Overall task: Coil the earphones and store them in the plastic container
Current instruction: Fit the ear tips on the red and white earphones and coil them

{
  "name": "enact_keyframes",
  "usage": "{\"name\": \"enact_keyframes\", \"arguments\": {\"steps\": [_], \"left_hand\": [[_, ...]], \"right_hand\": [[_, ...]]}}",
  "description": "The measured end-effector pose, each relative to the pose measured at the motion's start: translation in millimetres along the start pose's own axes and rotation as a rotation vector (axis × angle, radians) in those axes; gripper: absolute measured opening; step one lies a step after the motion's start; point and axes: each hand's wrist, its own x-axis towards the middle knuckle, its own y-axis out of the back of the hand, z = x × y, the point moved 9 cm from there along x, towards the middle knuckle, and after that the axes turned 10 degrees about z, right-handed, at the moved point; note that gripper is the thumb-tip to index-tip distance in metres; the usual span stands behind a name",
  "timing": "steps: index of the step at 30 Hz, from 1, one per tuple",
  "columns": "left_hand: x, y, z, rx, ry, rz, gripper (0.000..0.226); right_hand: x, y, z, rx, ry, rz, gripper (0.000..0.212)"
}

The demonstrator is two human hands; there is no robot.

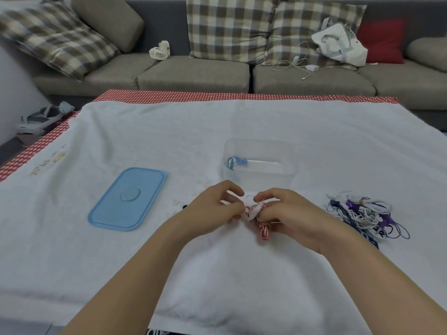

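Both hands meet over the white towel in front of the clear plastic container [260, 176]. My right hand [294, 216] grips a coiled red-and-white earphone cable [264, 229], whose lower loops hang below my fingers. My left hand [212, 210] pinches a small white piece [251, 206] at the top of that coil. Inside the container lies a blue coiled earphone [235, 162]. The container's light blue lid [128, 199] lies flat to the left.
A tangled heap of white, blue and purple earphones [365, 215] lies right of my right hand. A white towel [217, 131] covers the table over a red checked cloth. Behind stands a sofa with cushions, a small fan [159, 50] and a white bag [339, 45].
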Motion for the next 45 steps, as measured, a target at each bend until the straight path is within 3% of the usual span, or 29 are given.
{"name": "enact_keyframes", "arguments": {"steps": [9,14,20,27,35,45], "left_hand": [[-3,2,2,-0.117,0.012,-0.047,0.022],[-4,6,10,-0.098,-0.065,-0.036,0.021],[-7,11,16,-0.005,-0.126,-0.009,0.015],[-9,15,24,-0.018,-0.197,0.016,0.013],[-6,20,20,0.038,-0.201,0.076,0.016],[-4,22,20,0.098,-0.225,0.120,0.018]], "right_hand": [[-4,-10,-7,0.300,-0.080,-0.160,0.043],[-7,-16,-11,0.291,-0.055,-0.236,0.046],[-14,-24,-18,0.252,-0.015,-0.308,0.036],[-6,-20,-16,0.224,0.007,-0.123,0.018],[-1,-20,-15,0.257,0.004,-0.057,0.031],[5,-18,-17,0.260,0.055,0.017,0.031]]}}
